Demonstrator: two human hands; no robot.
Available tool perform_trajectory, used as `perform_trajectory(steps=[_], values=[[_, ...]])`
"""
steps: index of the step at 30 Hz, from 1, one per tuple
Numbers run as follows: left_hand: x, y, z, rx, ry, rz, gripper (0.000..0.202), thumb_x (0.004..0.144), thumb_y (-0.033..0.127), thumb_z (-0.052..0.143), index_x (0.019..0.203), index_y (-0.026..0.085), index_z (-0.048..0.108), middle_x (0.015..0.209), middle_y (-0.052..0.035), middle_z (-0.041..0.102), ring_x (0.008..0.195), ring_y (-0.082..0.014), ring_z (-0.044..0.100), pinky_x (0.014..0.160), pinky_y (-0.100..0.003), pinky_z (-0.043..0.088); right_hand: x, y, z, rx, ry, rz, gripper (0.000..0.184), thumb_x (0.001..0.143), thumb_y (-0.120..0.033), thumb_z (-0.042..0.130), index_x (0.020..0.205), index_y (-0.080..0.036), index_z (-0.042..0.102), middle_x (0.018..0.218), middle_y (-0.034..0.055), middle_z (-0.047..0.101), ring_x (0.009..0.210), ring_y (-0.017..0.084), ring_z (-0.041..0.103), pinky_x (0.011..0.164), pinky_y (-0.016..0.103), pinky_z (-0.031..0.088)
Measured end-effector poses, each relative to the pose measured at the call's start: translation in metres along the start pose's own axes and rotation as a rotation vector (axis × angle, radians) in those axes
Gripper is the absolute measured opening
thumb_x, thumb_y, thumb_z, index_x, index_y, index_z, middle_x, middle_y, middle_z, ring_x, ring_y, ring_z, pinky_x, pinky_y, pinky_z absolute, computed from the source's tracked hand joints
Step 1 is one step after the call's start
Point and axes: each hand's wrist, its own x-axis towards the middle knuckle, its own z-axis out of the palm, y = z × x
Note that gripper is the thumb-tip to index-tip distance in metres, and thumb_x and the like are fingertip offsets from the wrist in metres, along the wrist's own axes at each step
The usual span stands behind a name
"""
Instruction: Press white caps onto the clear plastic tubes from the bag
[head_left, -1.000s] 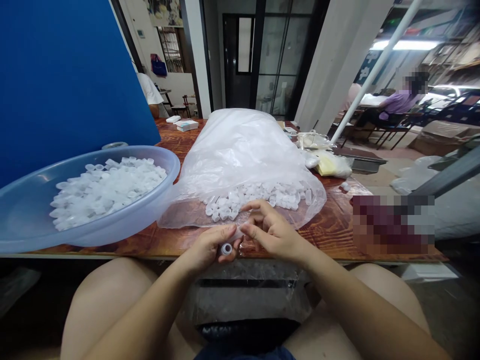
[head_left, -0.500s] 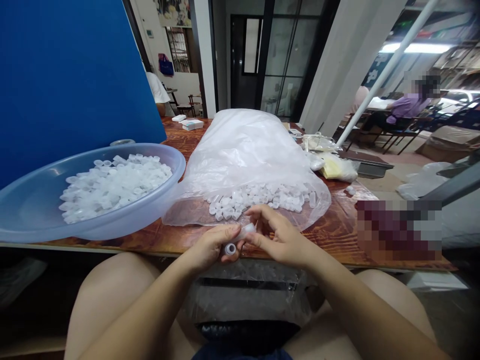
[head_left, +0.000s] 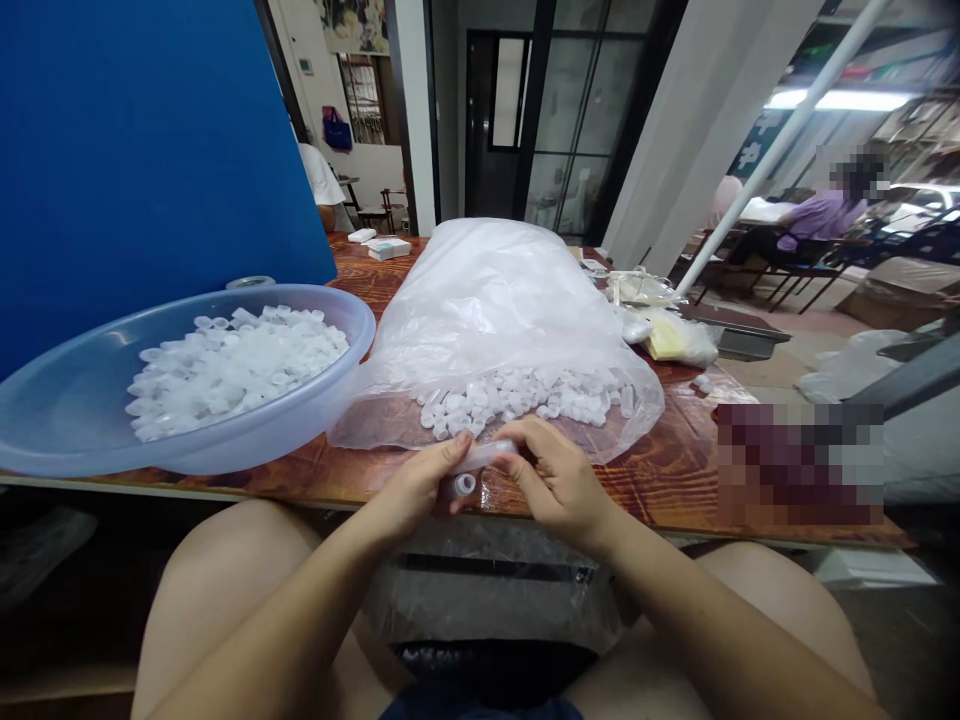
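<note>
My left hand is closed around a translucent white plastic tube, its thumb lying along the top. Below that, in the same hand, a second small plastic piece shows a round open end towards me. My right hand pinches the far right end of the tube between thumb and fingers. Just beyond both hands, many short translucent caps lie in the mouth of a large clear plastic bag. On the left, a blue plastic basin holds a heap of similar white pieces.
The wooden table ends just in front of my knees. A blue panel stands behind the basin. Small packets lie right of the bag, and small boxes at the back left. A person in purple sits far right.
My right fingers have closed on the tube's right end, where they were more spread before. The tube now lies more level between my hands. The view has shifted slightly.
</note>
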Motion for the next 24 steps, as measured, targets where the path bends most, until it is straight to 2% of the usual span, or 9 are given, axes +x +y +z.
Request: perform_trajectory(steps=[4, 8, 11, 14, 16, 20, 24], values=[[-0.005, 0.006, -0.006, 0.008, -0.028, -0.013, 0.046, 0.089, 0.058, 0.045, 0.071, 0.016, 0.052, 0.051, 0.0022, 0.044, 0.049, -0.0099, 0.033, 0.048, -0.024, 0.02, 0.001, 0.003, -0.006, -0.1, 0.037, -0.155, 0.01, 0.095, -0.022, 0.049, 0.103, -0.02, 0.054, 0.085, 0.0067, 0.058, 0.078, 0.019, 0.055, 0.07, 0.032, 0.046], [-0.014, 0.015, -0.007, 0.17, 0.001, 0.039, 0.04, 0.09, 0.054, 0.047, 0.078, 0.017, 0.055, 0.064, 0.0011, 0.049, 0.057, -0.0114, 0.041, 0.054, -0.023, 0.029, -0.001, 0.004, -0.004, -0.09, 0.032, -0.138, 0.007, 0.095, -0.025, 0.048, 0.096, -0.02, 0.054, 0.08, 0.0052, 0.056, 0.073, 0.018, 0.053, 0.066, 0.031, 0.044], [-0.017, 0.018, -0.006, 0.476, 0.095, 0.155, 0.032, 0.092, 0.046, 0.047, 0.08, 0.018, 0.057, 0.074, -0.001, 0.055, 0.067, -0.0144, 0.048, 0.061, -0.025, 0.032, -0.003, 0.001, 0.0, -0.015, 0.041, 0.048, 0.012, 0.096, -0.028, 0.048, 0.09, -0.02, 0.055, 0.078, 0.0036, 0.056, 0.072, 0.016, 0.052, 0.066, 0.029, 0.042], [-0.017, 0.016, -0.005, 0.762, 0.182, 0.28, 0.029, 0.092, 0.04, 0.048, 0.072, 0.02, 0.051, 0.066, -0.0001, 0.051, 0.063, -0.0154, 0.045, 0.062, -0.027, 0.027, -0.005, -0.002, 0.003, 0.119, 0.039, 0.286, 0.022, 0.095, -0.038, 0.049, 0.084, -0.02, 0.057, 0.073, 0.0015, 0.054, 0.07, 0.015, 0.051, 0.064, 0.027, 0.04], [-0.016, 0.013, -0.005, 0.876, 0.234, 0.35, 0.028, 0.091, 0.038, 0.052, 0.069, 0.02, 0.048, 0.062, 0.0004, 0.047, 0.06, -0.0155, 0.04, 0.06, -0.028, 0.022, -0.005, -0.003, 0.005, 0.271, 0.022, 0.439, 0.029, 0.093, -0.046, 0.05, 0.082, -0.02, 0.057, 0.064, -0.0017, 0.048, 0.059, 0.013, 0.045, 0.056, 0.025, 0.037], [-0.014, 0.009, -0.004, 0.992, 0.305, 0.436, 0.026, 0.088, 0.034, 0.057, 0.067, 0.02, 0.048, 0.061, 0.0002, 0.043, 0.058, -0.0156, 0.034, 0.059, -0.029, 0.015, -0.005, -0.001, 0.01, 0.538, -0.004, 0.666, 0.041, 0.085, -0.06, 0.057, 0.078, -0.019, 0.054, 0.049, -0.0076, 0.037, 0.044, 0.009, 0.033, 0.045, 0.023, 0.03], [-0.01, 0.003, 0.002, 0.974, 0.33, 0.43, 0.021, 0.088, 0.034, 0.058, 0.072, 0.02, 0.053, 0.064, -0.0006, 0.047, 0.06, -0.016, 0.039, 0.06, -0.028, 0.019, -0.005, 0.003, 0.016, 0.745, 0.088, 0.744, 0.044, 0.08, -0.062, 0.063, 0.075, -0.02, 0.05, 0.052, -0.0065, 0.045, 0.046, 0.008, 0.041, 0.045, 0.021, 0.033]])
